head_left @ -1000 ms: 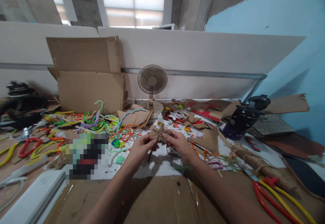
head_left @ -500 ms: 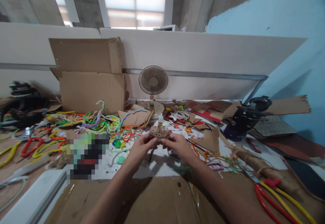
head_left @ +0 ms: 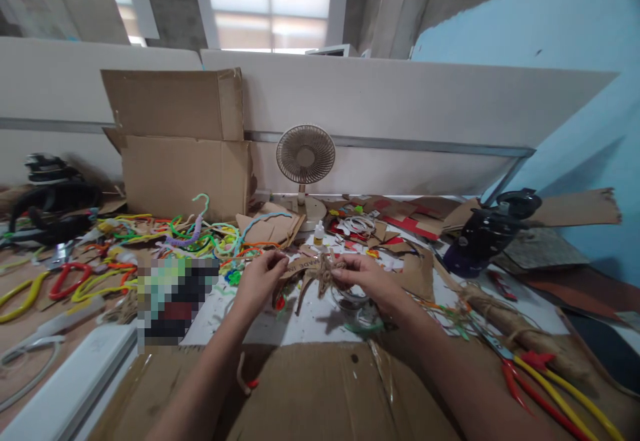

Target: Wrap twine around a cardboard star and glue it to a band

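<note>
My left hand [head_left: 257,287] pinches the end of a brown cardboard strip [head_left: 303,265] with dark printed letters, held above the table in front of me. My right hand [head_left: 367,279] has its thumb and fingers closed on a twine-wrapped star [head_left: 324,279], brown and knobbly, at the strip's right end. Strip and star overlap, and I cannot tell whether they are joined. Just behind them stands a small glue bottle [head_left: 319,234] with a white top. A clear round roll or dish [head_left: 351,299] lies below my right hand, partly covered.
Tangled colourful pipe cleaners [head_left: 185,231] spread at the left, near red-handled pliers [head_left: 70,281]. Red-and-yellow-handled pliers [head_left: 520,371] and a twine-wrapped stick [head_left: 525,331] lie at the right. A fan [head_left: 306,154], a cardboard box [head_left: 185,177] and a dark tumbler [head_left: 475,241] stand farther back.
Both hands were close together on the twine-wrapped star. Now they are farther apart, my left hand has shifted left, and the printed cardboard strip shows between them.
</note>
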The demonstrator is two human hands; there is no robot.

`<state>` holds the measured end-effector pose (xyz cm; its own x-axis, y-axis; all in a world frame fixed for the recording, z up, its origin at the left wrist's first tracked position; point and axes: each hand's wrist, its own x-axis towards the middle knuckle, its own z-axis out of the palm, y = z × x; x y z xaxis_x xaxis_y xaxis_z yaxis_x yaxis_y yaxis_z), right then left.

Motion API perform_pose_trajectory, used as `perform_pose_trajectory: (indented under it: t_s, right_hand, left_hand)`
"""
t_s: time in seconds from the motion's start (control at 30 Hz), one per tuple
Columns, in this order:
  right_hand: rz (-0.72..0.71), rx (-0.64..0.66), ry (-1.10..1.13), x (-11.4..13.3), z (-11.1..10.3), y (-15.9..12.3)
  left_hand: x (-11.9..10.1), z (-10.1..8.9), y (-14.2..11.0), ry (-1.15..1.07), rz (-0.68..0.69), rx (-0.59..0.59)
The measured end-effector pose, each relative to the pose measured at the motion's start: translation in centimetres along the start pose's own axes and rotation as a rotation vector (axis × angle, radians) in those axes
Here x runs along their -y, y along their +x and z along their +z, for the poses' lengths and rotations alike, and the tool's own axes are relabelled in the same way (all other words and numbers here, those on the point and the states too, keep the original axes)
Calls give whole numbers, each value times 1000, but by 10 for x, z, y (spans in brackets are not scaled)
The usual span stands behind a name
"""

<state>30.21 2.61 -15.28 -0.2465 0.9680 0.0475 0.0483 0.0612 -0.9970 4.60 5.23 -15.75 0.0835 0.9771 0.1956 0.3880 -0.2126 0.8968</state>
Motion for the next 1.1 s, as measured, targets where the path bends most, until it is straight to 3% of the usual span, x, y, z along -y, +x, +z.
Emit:
perform_pose_trajectory:
  t_s: [0.13,0.23,0.37,0.5,0.57,0.8,1.1]
  right_hand:
    - [102,342,-199,-1,3,-8]
    - [46,400,-393,-4,10,-12]
    - [-98,161,-552,-9,11,-9]
    - [-230,-158,-763,-15,1,0]
    - [-269,-247,-891,-20,-4,3]
    - [-181,-222,-1011,-39,-11,9]
    - [-279,-436,-703,-36,-14,11]
  left_hand:
    - [2,-2,-3,382,71,69]
    - [-3,-1,-7,597,95,145]
    - [-4,-1,-9,733,67,186]
    - [1,-10,-5,659,12,180]
    - [2,-16,-2,563,-39,166]
    - [11,-27,5,367,-105,136]
    - [18,-20,7,126,-88,151]
